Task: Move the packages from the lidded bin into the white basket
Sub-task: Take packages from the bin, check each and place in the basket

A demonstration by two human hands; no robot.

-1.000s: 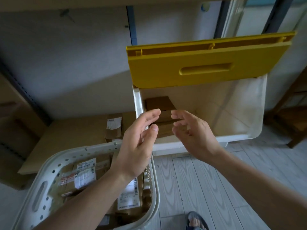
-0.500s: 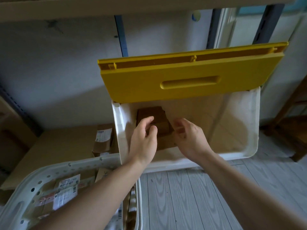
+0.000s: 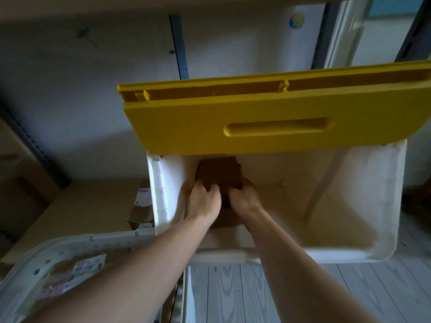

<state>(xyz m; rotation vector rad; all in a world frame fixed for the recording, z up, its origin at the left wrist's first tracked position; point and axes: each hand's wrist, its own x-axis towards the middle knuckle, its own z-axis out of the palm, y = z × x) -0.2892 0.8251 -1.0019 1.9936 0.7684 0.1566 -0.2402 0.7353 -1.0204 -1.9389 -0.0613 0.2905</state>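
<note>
Reaching into the lidded bin [image 3: 384, 206], yellow lid [image 3: 268, 127] propped up for access. Left hand [image 3: 203, 201] and right hand [image 3: 245, 197] fingers curl onto the brown package's [image 3: 219, 171] near edge, 1 each side, to lift it. White basket [image 3: 28, 276] waits behind the wrists.

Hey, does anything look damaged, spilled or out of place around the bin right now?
Nothing stands out. The yellow plastic lid is raised over the white plastic bin, and the left hand and right hand are at the brown cardboard package inside.

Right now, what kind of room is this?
Probably a storage corner at home. There's a metal shelf upright against the wall, flat cardboard on the floor, and a white bin with a yellow lid on grey wood-look flooring.
</note>
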